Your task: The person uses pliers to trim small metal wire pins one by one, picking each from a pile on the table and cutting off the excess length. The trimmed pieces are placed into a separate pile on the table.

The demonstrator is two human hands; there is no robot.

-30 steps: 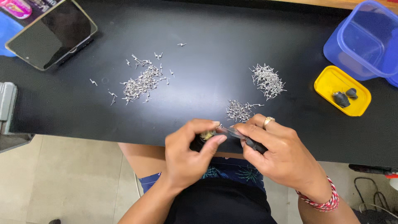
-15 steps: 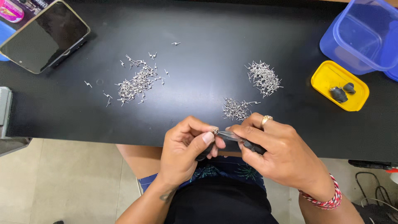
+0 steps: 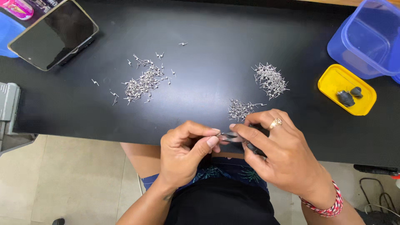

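Pinching small tool (image 3: 233,136) between both hands (image 3: 233,156)

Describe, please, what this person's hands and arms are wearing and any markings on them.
Both forearms are bare, with no sleeves. The right hand wears a gold-coloured ring on one finger and a braided red-and-white thread bracelet at the wrist. The left hand wears nothing; a small dark mark shows below its wrist.

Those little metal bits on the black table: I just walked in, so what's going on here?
A person seated at the black table pinches a tiny metal piece in the left hand and meets it with small pliers held in the right hand. Three heaps of such pieces lie on the table; a yellow lid holds two dark parts.
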